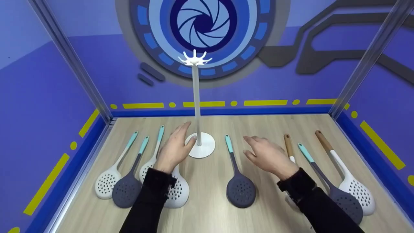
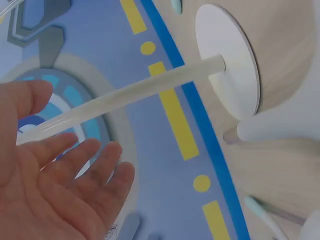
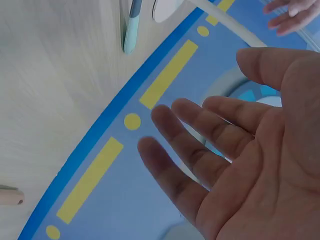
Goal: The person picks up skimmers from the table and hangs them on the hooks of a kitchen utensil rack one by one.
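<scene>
My left hand (image 1: 176,147) hovers just left of the white stand (image 1: 196,97), its fingers loosely spread and holding nothing. In the left wrist view the palm (image 2: 60,195) appears beside the stand's pole; I cannot tell whether they touch. My right hand (image 1: 266,155), relaxed and holding nothing, is between a dark grey skimmer (image 1: 241,191) with a mint handle and a wooden handle (image 1: 288,145), whose tool the right arm partly hides. The right wrist view shows that palm (image 3: 250,165) bare. Beneath my left forearm lies a white skimmer (image 1: 181,191), its handle hidden.
At left lie a white skimmer (image 1: 108,183), a dark grey skimmer (image 1: 126,191) and another white skimmer (image 1: 147,168). A dark skimmer (image 1: 347,204) and a wooden-handled white skimmer (image 1: 357,191) lie at right. Several hooks (image 1: 194,60) crown the stand. Blue panels (image 1: 258,87) enclose the table.
</scene>
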`<state>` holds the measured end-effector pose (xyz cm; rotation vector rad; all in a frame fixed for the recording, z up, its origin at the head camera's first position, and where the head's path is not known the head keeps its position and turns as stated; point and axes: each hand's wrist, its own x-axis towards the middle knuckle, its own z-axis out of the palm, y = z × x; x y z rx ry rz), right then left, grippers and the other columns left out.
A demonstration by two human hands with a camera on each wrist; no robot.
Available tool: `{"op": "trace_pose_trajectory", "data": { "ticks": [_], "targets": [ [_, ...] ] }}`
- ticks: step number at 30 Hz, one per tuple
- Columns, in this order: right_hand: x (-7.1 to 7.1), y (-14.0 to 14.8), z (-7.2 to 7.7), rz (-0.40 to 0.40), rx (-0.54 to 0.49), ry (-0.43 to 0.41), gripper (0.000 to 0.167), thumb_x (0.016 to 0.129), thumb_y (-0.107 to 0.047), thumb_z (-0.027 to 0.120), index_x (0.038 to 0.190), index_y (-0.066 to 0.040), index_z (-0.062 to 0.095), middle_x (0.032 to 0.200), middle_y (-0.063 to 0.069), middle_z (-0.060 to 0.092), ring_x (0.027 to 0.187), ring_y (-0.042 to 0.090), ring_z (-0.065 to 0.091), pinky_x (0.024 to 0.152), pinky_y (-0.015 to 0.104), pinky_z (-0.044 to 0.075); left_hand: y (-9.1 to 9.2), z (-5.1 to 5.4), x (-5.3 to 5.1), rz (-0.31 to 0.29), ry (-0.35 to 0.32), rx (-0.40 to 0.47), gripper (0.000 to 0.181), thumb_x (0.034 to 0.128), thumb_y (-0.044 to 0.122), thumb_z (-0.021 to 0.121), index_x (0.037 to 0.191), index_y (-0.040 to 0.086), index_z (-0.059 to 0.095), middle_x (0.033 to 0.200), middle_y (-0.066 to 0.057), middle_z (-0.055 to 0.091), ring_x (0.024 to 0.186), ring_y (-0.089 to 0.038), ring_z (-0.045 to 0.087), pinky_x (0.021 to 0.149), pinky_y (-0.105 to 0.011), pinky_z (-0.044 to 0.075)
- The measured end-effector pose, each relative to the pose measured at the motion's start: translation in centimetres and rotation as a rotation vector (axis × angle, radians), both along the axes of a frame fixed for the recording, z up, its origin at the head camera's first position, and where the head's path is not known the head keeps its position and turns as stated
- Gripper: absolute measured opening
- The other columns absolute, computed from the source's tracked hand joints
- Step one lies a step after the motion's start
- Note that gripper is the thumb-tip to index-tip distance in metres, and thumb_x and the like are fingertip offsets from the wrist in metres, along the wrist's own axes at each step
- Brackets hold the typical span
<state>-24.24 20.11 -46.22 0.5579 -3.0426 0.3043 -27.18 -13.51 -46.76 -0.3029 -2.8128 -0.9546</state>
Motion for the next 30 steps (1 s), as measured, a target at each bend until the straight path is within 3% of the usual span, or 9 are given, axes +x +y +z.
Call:
{"op": "trace_pose_trajectory", "data": {
  "ticks": [4,9,13,18,25,30],
  "targets": [
    [-0.4,-1.2,-0.1,0.011,-0.029,-0.038,0.054,0.111,-0.029,0.067,0.155,0.000,0.058,0.144,0.026,0.071,0.127,0.042,0.074,0.101,0.055,0.065,0.7,0.2,-2.0,0.003,-0.030,0.171,0.074,0.1095,0.027,0.070,0.173,0.011,0.036,0.170,-0.017,0.050,0.154,-0.037,0.056,0.125,-0.054,0.049],
    [-1.3,-3.0,-1.1,0.045,-0.086,-0.043,0.036,0.105,-0.019,0.074,0.135,0.002,0.072,0.114,0.018,0.078,0.099,0.029,0.078,0.081,0.043,0.067,1.4,0.8,-4.3,-0.015,-0.051,0.432,0.074,0.1074,0.019,0.073,0.170,0.006,0.037,0.163,-0.023,0.054,0.147,-0.039,0.062,0.122,-0.051,0.054],
    [-2.1,-4.2,-1.8,0.030,-0.131,-0.095,0.027,0.103,-0.015,0.077,0.124,0.002,0.077,0.103,0.013,0.078,0.085,0.018,0.071,0.072,0.037,0.063,2.0,1.3,-5.6,-0.039,-0.059,0.542,0.067,0.1062,0.016,0.074,0.165,0.006,0.044,0.157,-0.023,0.058,0.144,-0.038,0.064,0.123,-0.050,0.053],
    [-2.5,-5.3,-2.4,-0.016,-0.104,-0.189,0.029,0.102,-0.020,0.080,0.119,0.002,0.078,0.098,0.009,0.075,0.076,0.015,0.065,0.062,0.030,0.055,2.7,1.7,-6.5,-0.025,-0.050,0.536,0.057,0.1067,0.016,0.074,0.158,0.006,0.052,0.150,-0.018,0.063,0.142,-0.036,0.066,0.124,-0.049,0.053],
    [-2.5,-6.3,-3.0,-0.081,-0.032,-0.260,0.023,0.099,-0.023,0.083,0.092,-0.006,0.069,0.077,0.000,0.056,0.065,0.016,0.053,0.053,0.029,0.039,3.7,1.6,-7.3,0.019,-0.038,0.446,0.041,0.1109,0.026,0.070,0.147,0.007,0.061,0.139,-0.015,0.070,0.136,-0.032,0.070,0.119,-0.045,0.057],
    [-2.5,-6.8,-3.7,-0.111,-0.038,-0.347,0.020,0.099,-0.018,0.083,0.098,-0.005,0.067,0.078,0.002,0.057,0.064,0.017,0.056,0.053,0.029,0.043,4.1,1.5,-7.5,0.055,-0.018,0.395,0.037,0.1134,0.033,0.064,0.141,0.008,0.064,0.132,-0.013,0.073,0.127,-0.030,0.073,0.113,-0.048,0.060]
  ]
}}
